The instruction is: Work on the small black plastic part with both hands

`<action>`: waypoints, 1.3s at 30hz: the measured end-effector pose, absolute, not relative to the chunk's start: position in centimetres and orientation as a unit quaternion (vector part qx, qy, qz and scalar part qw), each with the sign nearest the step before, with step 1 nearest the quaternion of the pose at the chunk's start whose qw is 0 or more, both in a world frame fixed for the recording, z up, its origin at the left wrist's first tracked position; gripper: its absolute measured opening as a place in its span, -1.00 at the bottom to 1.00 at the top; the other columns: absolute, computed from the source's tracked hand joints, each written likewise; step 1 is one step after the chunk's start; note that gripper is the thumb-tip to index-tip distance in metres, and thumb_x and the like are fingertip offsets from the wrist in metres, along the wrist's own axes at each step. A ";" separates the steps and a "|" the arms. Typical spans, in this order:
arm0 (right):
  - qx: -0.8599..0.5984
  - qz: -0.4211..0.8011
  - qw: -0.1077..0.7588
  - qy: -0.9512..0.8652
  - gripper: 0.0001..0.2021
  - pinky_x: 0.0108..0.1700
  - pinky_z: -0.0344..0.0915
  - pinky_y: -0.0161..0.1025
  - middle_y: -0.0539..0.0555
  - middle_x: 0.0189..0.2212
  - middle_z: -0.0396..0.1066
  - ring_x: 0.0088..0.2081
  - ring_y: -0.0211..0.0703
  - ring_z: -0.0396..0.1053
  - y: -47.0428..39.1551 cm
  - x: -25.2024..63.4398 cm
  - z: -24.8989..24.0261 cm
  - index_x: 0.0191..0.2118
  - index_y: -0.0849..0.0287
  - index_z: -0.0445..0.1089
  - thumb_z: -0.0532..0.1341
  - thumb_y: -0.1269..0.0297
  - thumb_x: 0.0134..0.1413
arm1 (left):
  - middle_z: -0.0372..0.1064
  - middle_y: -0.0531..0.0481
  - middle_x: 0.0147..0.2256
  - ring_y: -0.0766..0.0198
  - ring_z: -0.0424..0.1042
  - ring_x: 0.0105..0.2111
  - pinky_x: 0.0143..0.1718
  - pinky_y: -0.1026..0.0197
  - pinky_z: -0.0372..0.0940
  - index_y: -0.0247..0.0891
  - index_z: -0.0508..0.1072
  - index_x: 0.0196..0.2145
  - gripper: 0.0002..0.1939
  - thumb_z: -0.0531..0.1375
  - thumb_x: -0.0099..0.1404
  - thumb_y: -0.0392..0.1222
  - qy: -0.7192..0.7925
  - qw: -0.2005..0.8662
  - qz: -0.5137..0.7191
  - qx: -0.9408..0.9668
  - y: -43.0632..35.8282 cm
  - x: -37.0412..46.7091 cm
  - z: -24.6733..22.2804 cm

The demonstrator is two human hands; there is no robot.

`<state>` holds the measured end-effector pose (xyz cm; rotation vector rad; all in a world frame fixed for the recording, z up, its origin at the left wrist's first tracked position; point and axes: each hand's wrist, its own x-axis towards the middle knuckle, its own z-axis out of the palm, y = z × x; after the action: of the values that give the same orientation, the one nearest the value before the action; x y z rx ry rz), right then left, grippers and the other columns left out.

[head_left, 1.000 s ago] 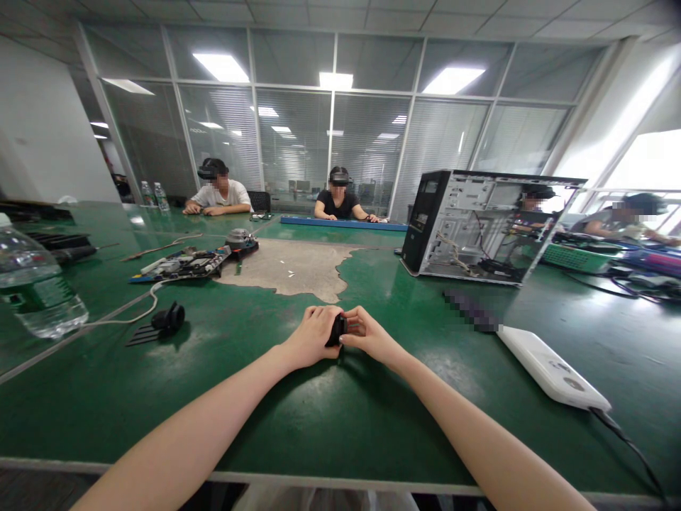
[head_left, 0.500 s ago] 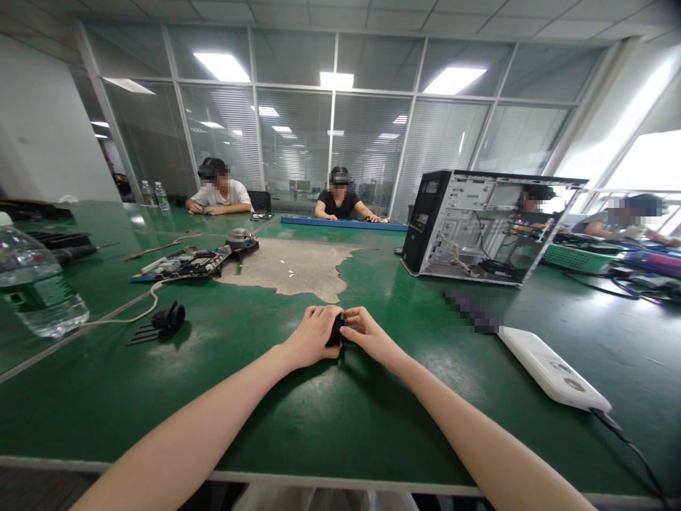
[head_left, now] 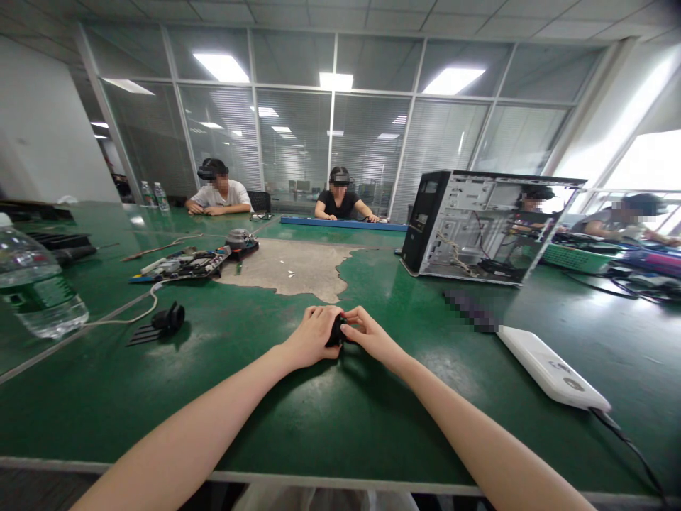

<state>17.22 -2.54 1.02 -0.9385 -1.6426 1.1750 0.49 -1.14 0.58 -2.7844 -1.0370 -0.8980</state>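
Observation:
Between my two hands is a small black object (head_left: 335, 332), mostly covered by fingers, so its kind cannot be made out. My left hand (head_left: 313, 333) is wrapped over it from the left, back of the hand upward. From the right, the thumb and fingertips of my right hand (head_left: 366, 331) pinch its edge. Both hands are low over the green tabletop (head_left: 319, 419). Farther left lies a black piece with a round ring and flat prongs (head_left: 169, 321), touched by neither hand.
A circuit board (head_left: 184, 264) with a metal-topped part (head_left: 242, 243) lies ahead left, beside a bare patch (head_left: 298, 266). At left stands a water bottle (head_left: 40, 291). An opened computer case (head_left: 479, 227) and a white power bank (head_left: 553, 369) are on the right. Several people sit around.
Both hands stay almost in place on the black object. A thin dark bit that stuck out below it shows less now.

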 end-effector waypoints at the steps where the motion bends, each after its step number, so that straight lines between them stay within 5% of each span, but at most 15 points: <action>1: -0.379 0.473 0.440 -0.662 -0.69 -0.18 0.25 -0.18 0.00 -0.32 0.29 -0.30 -0.25 0.32 -2.5 17.2 1.0 -0.31 0.13 0.16 0.22 0.09 -0.12 | 0.20 -0.10 -0.10 0.09 0.20 -0.10 -0.06 0.05 0.02 -0.25 0.06 -0.03 -0.41 0.18 -0.03 -0.26 -0.334 0.019 -0.289 -0.897 -1.1 0.5 0.6; 8: -0.427 0.474 0.426 -0.642 -0.59 -0.15 0.25 -0.13 0.03 -0.31 0.29 -0.30 -0.22 0.32 -2.2 17.4 0.7 -0.18 0.14 0.17 0.25 0.12 -0.16 | 0.20 -0.11 -0.09 0.08 0.19 -0.09 -0.06 0.05 0.02 -0.24 0.06 -0.03 -0.40 0.20 -0.03 -0.24 -0.334 0.015 -0.286 -0.898 -1.2 0.5 0.7; 39: -0.374 0.485 0.433 -0.661 -0.60 -0.16 0.27 -0.15 -0.01 -0.31 0.28 -0.29 -0.24 0.33 -2.6 17.4 1.0 -0.27 0.11 0.14 0.29 0.11 -0.21 | 0.20 -0.10 -0.10 0.08 0.20 -0.08 -0.05 0.04 0.01 -0.23 0.06 -0.04 -0.40 0.18 -0.05 -0.27 -0.336 0.008 -0.288 -0.897 -1.2 0.5 0.7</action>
<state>17.40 -2.60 1.00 -0.9332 -1.6484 1.2088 0.52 -1.22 0.70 -2.8039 -1.0509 -0.8991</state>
